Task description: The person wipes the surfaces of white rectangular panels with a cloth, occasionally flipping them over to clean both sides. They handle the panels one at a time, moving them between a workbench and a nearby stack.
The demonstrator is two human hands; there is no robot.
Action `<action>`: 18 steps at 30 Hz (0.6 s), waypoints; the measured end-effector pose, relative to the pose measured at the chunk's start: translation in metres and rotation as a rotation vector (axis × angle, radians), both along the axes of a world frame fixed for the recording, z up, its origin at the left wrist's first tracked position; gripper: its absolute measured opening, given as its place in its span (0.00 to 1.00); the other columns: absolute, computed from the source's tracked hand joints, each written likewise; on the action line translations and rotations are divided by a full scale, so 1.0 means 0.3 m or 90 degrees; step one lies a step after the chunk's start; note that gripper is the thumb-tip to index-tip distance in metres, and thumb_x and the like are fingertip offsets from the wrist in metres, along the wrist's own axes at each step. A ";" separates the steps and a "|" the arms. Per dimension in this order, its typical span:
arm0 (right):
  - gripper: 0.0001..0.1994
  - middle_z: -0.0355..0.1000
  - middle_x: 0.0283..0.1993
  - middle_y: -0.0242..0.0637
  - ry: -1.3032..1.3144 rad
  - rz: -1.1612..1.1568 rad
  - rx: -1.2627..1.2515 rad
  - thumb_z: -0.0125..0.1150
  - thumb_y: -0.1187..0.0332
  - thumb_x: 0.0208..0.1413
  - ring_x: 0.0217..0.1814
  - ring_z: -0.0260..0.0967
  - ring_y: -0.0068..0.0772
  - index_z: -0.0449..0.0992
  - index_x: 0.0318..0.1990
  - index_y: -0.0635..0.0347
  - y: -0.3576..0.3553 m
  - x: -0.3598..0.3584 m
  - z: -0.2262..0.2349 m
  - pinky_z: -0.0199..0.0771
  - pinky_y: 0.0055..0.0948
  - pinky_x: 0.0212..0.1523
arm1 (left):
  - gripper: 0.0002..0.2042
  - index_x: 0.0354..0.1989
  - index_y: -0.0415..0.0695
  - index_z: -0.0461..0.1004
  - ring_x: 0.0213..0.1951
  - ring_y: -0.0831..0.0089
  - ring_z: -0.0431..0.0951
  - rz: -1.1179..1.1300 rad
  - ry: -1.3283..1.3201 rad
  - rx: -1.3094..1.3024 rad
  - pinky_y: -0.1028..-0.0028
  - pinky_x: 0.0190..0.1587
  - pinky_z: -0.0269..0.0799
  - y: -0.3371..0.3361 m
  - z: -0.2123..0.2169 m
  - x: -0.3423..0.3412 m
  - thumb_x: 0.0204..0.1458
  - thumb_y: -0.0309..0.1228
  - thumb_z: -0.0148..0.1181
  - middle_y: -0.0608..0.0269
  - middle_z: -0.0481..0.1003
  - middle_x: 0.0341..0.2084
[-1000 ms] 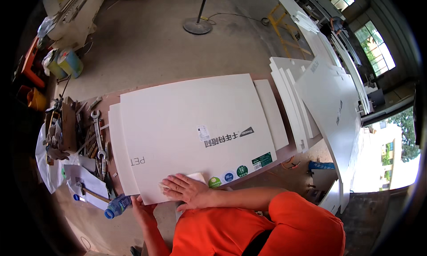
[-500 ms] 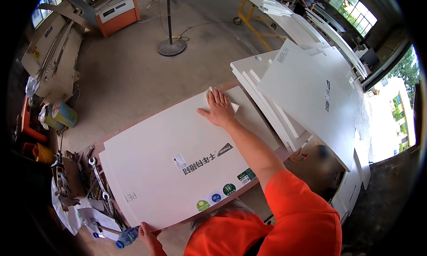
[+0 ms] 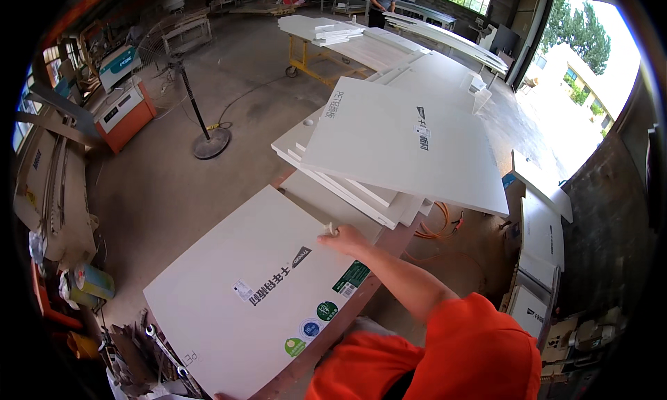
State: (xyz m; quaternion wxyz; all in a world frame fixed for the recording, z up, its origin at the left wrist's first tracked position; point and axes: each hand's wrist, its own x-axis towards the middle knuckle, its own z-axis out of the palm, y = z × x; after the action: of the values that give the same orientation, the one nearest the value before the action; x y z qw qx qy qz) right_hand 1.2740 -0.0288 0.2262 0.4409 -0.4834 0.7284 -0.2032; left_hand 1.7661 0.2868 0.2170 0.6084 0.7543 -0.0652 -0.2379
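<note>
A large white panel (image 3: pixel 208 282) with printed marks and round stickers lies in front of me. My right hand (image 3: pixel 342 240) is at its far right edge, fingers bent together around a small crumpled whitish piece (image 3: pixel 328 228), which looks like a rag. Beyond that edge, a strip of another pale board (image 3: pixel 326 198) shows at about the same height. Of my left hand (image 3: pixel 219 396) only a sliver appears, by the panel's near left corner at the bottom of the picture; its fingers are hidden.
More white boards (image 3: pixel 410 143) are stacked askew on the far right. Wrenches (image 3: pixel 160 341) and tools lie at the lower left. A stand fan's round base (image 3: pixel 211 143) rests on the floor ahead. An orange hose (image 3: pixel 438 223) coils below. Another person (image 3: pixel 382 4) works far off.
My right hand has gone from lying flat on the panel to closing at its right edge. More of the board beyond shows. My view has swung right, leaving the left hand mostly out of sight.
</note>
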 end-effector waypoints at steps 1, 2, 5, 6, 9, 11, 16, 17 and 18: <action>0.30 0.80 0.32 0.39 -0.011 -0.020 -0.026 0.71 0.41 0.50 0.34 0.80 0.37 0.83 0.42 0.64 0.032 -0.016 -0.023 0.79 0.35 0.36 | 0.21 0.47 0.34 0.79 0.43 0.54 0.76 0.000 -0.047 -0.011 0.58 0.35 0.77 -0.006 0.059 0.007 0.58 0.43 0.67 0.46 0.75 0.49; 0.30 0.80 0.32 0.40 -0.030 -0.036 -0.055 0.73 0.41 0.49 0.33 0.79 0.36 0.83 0.40 0.65 0.041 -0.013 -0.081 0.78 0.34 0.34 | 0.21 0.46 0.34 0.79 0.43 0.54 0.77 0.030 -0.080 -0.050 0.58 0.39 0.77 -0.040 0.188 -0.018 0.57 0.43 0.67 0.46 0.76 0.49; 0.29 0.80 0.34 0.41 -0.034 -0.062 -0.100 0.77 0.44 0.47 0.35 0.78 0.34 0.83 0.39 0.67 0.145 0.131 0.065 0.77 0.34 0.36 | 0.21 0.48 0.34 0.81 0.45 0.55 0.79 0.165 -0.318 -0.103 0.58 0.50 0.77 0.008 0.264 0.220 0.56 0.42 0.66 0.45 0.79 0.48; 0.31 0.79 0.35 0.42 -0.067 -0.087 -0.131 0.77 0.43 0.46 0.35 0.78 0.36 0.82 0.40 0.66 0.192 0.149 0.068 0.76 0.35 0.37 | 0.21 0.50 0.34 0.80 0.46 0.56 0.79 0.136 -0.239 -0.214 0.58 0.51 0.77 -0.010 0.339 0.200 0.57 0.41 0.65 0.46 0.79 0.49; 0.29 0.78 0.36 0.40 -0.196 -0.130 -0.236 0.76 0.46 0.50 0.36 0.76 0.33 0.80 0.43 0.67 0.326 0.173 0.249 0.75 0.34 0.37 | 0.17 0.50 0.34 0.80 0.48 0.57 0.80 0.155 -0.237 -0.354 0.59 0.55 0.76 -0.060 0.463 0.196 0.59 0.33 0.61 0.47 0.79 0.50; 0.26 0.77 0.35 0.38 -0.261 -0.141 -0.278 0.74 0.51 0.54 0.35 0.73 0.28 0.79 0.44 0.68 0.403 0.158 0.423 0.73 0.31 0.35 | 0.14 0.48 0.32 0.81 0.48 0.56 0.80 0.078 -0.447 -0.440 0.59 0.56 0.76 -0.091 0.286 0.433 0.60 0.30 0.58 0.47 0.80 0.49; 0.19 0.76 0.36 0.31 -0.314 -0.188 -0.360 0.74 0.61 0.57 0.34 0.69 0.18 0.78 0.46 0.69 0.577 -0.154 0.644 0.70 0.26 0.33 | 0.13 0.46 0.31 0.80 0.47 0.56 0.81 -0.073 -0.464 -0.384 0.59 0.54 0.76 -0.440 0.312 0.124 0.63 0.28 0.56 0.47 0.80 0.48; 0.18 0.76 0.36 0.30 -0.258 -0.211 -0.344 0.74 0.63 0.56 0.34 0.69 0.18 0.78 0.46 0.69 0.612 -0.233 0.654 0.70 0.27 0.33 | 0.12 0.45 0.30 0.80 0.47 0.55 0.81 -0.120 -0.553 -0.336 0.59 0.54 0.76 -0.529 0.268 0.069 0.63 0.28 0.55 0.47 0.80 0.47; 0.18 0.76 0.36 0.31 -0.231 -0.250 -0.344 0.73 0.64 0.56 0.34 0.70 0.19 0.79 0.46 0.70 0.646 -0.305 0.665 0.70 0.27 0.33 | 0.12 0.45 0.30 0.79 0.47 0.55 0.81 -0.166 -0.638 -0.283 0.59 0.54 0.76 -0.607 0.235 0.017 0.64 0.28 0.55 0.47 0.80 0.47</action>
State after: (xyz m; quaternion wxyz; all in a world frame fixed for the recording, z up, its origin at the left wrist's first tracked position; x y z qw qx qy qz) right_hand 1.1825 0.1651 0.4257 0.3719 -0.3895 0.6378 -0.5507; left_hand 1.7712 0.1047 0.2875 0.6132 0.6143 -0.4873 0.0955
